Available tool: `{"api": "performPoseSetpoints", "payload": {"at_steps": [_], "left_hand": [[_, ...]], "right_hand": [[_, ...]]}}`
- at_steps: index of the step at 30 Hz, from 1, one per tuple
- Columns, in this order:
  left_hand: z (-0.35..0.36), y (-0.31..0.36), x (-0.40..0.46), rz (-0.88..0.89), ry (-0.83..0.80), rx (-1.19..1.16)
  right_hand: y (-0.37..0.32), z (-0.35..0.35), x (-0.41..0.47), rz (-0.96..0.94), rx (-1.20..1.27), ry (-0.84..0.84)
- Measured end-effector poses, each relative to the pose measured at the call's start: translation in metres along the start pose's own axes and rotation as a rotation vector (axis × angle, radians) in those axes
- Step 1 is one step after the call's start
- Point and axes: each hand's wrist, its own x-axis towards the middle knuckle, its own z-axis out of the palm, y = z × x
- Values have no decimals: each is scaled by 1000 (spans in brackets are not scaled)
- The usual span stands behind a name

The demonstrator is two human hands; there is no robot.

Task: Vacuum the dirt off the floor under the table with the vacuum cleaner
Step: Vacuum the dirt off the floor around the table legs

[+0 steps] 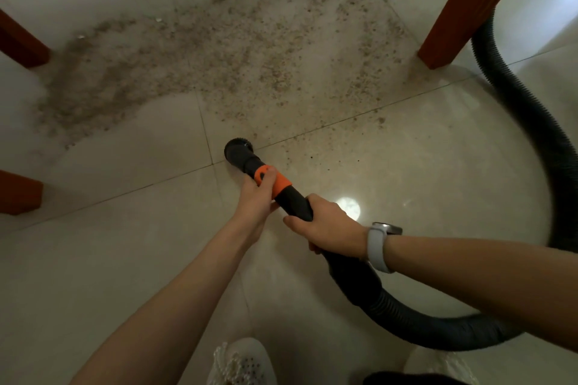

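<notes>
Both hands, left and right, wrapped round smooth black wand, round nozzle near gritty dirt on glossy tile.

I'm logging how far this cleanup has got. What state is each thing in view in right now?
Dirt: spread in a wide band over the floor tiles, not yet cleared.
Nozzle: low at the near edge of the dirt.
Wand: held in both hands.
Left hand: grips the orange collar.
Right hand: grips the black tube.
Hose: curves on the floor behind a table leg.
</notes>
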Motion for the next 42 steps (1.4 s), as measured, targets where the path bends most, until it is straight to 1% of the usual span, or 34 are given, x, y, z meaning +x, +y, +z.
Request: {"api": "performPoseSetpoints", "payload": {"at_steps": [2,4,7,9,12,15,17,20,22,25,30,32,38,42], "left_hand": [[-6,5,9,-3,40,-49],[-16,11,17,-17,61,-94],[-28,20,28,-36,73,-180],[-29,27,29,-44,61,-278],[-28,37,33,-53,36,-405],[-25,44,37,-48,34,-422],[-28,50,45,-67,46,-448],[-41,59,59,-83,78,-441],[-50,63,69,-98,93,-433],[-52,68,76,-112,110,-407],[-39,78,75,-52,118,-313],[-36,81,76,-50,117,-286],[-32,70,64,-71,104,-200],[-31,48,42,-96,96,-185]], "right_hand": [[7,2,-1,-8,-34,-48],[18,4,-2,-21,-131,-121],[26,10,-2,-44,-110,-217],[22,14,2,-62,-79,-200],[7,20,16,-85,-79,-125],[-13,24,32,-82,-20,-50],[-23,25,41,-77,28,-39],[-22,29,45,-66,95,-134],[-18,33,44,-61,63,-187],[-17,37,46,-70,34,-176],[-24,35,63,-57,182,-140],[-26,34,67,-67,204,-127],[-16,38,50,-59,178,-148],[-3,39,24,-59,85,-199]]}}
